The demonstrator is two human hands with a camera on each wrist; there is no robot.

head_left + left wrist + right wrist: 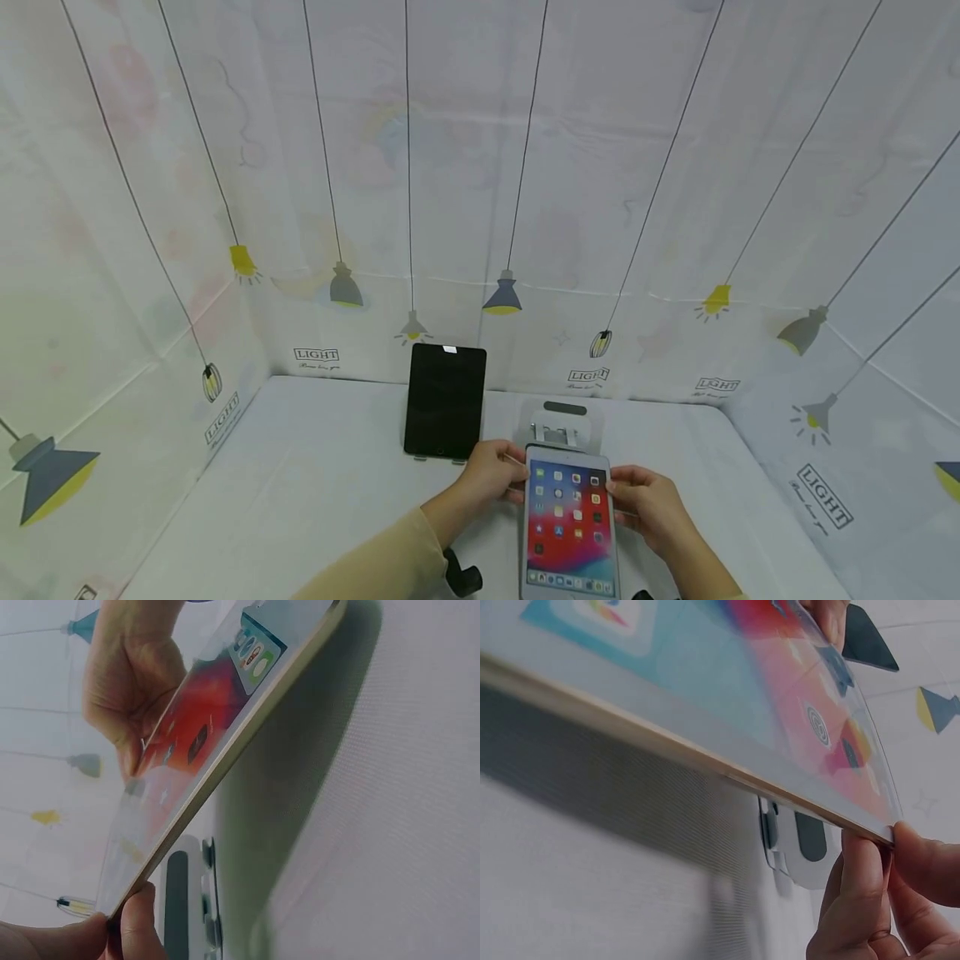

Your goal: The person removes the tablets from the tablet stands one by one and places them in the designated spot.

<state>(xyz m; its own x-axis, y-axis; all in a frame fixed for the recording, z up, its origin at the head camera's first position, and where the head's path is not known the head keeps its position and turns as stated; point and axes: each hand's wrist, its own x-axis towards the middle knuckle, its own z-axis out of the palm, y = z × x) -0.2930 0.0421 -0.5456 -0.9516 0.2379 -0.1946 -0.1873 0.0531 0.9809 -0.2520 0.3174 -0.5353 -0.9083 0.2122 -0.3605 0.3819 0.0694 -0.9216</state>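
A white tablet (570,521) with a lit screen of app icons is held by both hands at its far corners. My left hand (489,475) pinches the left edge between thumb and fingers, as the left wrist view shows. On the opposite edge, my right hand (877,900) pinches with thumb and fingers. The tablet is tilted, and a shadow lies on the cloth beneath it. Just beyond it lies a grey-white tablet stand (592,425) with a dark pad (565,408) and metal hinge parts.
To the left of the stand, a black tablet (445,400) with a dark screen leans upright on small supports. White cloth (322,475) covers the table. Curtains printed with hanging lamps (502,296) enclose it. A black object (463,579) shows beside the left sleeve.
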